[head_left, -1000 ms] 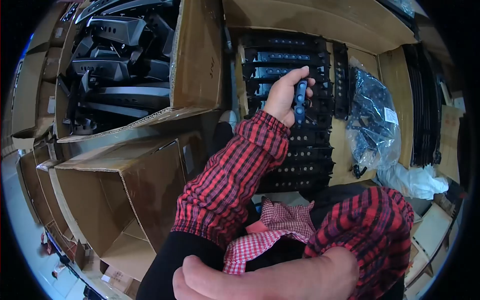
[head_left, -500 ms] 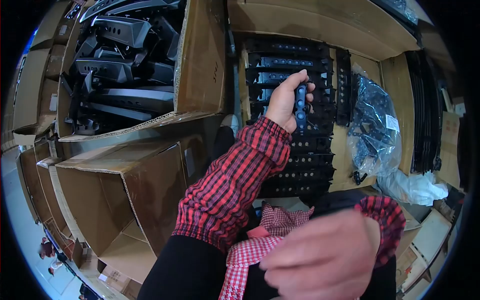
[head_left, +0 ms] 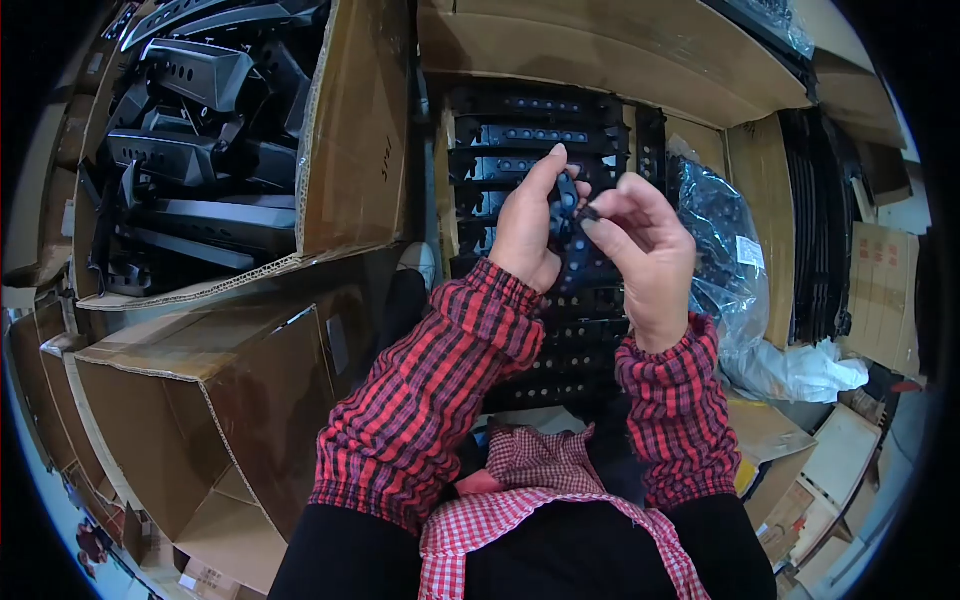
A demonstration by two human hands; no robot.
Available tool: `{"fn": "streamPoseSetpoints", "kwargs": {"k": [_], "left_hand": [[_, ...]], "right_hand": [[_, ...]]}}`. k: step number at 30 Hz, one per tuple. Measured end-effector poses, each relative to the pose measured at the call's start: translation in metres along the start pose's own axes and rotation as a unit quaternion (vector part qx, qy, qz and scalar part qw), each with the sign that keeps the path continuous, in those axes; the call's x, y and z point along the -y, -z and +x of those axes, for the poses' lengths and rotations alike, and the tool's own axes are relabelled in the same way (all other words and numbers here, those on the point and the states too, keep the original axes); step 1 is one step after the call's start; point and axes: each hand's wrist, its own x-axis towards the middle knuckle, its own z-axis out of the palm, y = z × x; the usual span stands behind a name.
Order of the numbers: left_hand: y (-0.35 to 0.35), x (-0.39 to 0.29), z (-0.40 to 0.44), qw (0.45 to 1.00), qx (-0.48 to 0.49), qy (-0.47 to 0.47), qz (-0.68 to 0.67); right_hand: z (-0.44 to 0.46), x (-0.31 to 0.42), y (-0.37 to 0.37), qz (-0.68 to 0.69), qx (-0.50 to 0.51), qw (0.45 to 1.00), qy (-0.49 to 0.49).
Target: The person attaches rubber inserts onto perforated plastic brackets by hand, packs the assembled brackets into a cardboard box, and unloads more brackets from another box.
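Note:
My left hand (head_left: 528,222) is closed around a dark plastic strip with round holes (head_left: 568,192), held upright over the open carton. Pinched between the thumb and fingers of my right hand (head_left: 655,252) is a small black piece (head_left: 590,213), right beside the strip; whether the two touch I cannot tell. Below both hands, black perforated bars (head_left: 545,137) lie in a row of parallel lengths. To the right of my right hand lies a clear plastic bag (head_left: 722,225) with small dark parts inside.
At the upper left, a cardboard box (head_left: 355,150) holds a jumble of black plastic housings (head_left: 200,75). Nearer me stands another open box (head_left: 140,400). Black strips (head_left: 808,220) stand along the carton's right side, with crumpled white plastic (head_left: 805,372) below them.
My right hand has risen from near my lap to the strip and now holds a small black piece there. The whole view has shifted, so the boxes appear further left.

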Motion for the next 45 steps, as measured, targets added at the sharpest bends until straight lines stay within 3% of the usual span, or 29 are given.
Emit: {"fn": "streamPoseSetpoints", "kwargs": {"k": [2,3,6,7,10,14,16,17,20,23,29,45], "left_hand": [[0.011,-0.003,0.003,0.997,0.007,0.012,0.076],[0.005,-0.006,-0.002,0.995,-0.006,-0.018,0.099],[-0.006,-0.015,-0.013,0.983,0.026,-0.035,0.18],[-0.01,-0.018,-0.018,0.983,0.049,-0.025,0.176],[-0.014,-0.02,-0.025,0.98,0.099,-0.012,0.171],[-0.015,-0.023,-0.029,0.959,0.146,-0.064,0.233],[-0.016,-0.026,-0.032,0.899,0.159,-0.204,0.354],[-0.017,-0.032,-0.035,0.878,0.16,-0.22,0.394],[-0.015,-0.03,-0.029,0.713,0.282,-0.403,0.499],[-0.018,-0.019,-0.036,0.66,0.293,-0.425,0.546],[-0.02,-0.008,-0.033,0.626,0.282,-0.496,0.531],[-0.009,-0.011,-0.026,0.55,0.307,-0.503,0.591]], "right_hand": [[-0.006,-0.001,0.013,-0.069,0.011,0.978,0.195],[-0.007,0.003,0.019,-0.124,0.031,0.941,0.312],[-0.017,0.029,0.029,-0.303,0.06,0.859,0.408],[-0.016,0.027,0.03,-0.3,0.045,0.848,0.435],[-0.013,0.031,0.039,-0.34,0.051,0.823,0.453],[-0.01,0.031,0.044,-0.347,0.025,0.816,0.462],[-0.01,0.031,0.045,-0.348,0.009,0.82,0.455],[-0.009,0.031,0.047,-0.35,-0.006,0.823,0.447],[-0.007,0.024,0.047,-0.319,-0.037,0.842,0.433],[-0.008,0.024,0.05,-0.347,-0.02,0.828,0.439],[-0.009,0.017,0.055,-0.353,0.005,0.824,0.442],[-0.009,0.001,0.062,-0.311,0.037,0.856,0.412]]}}
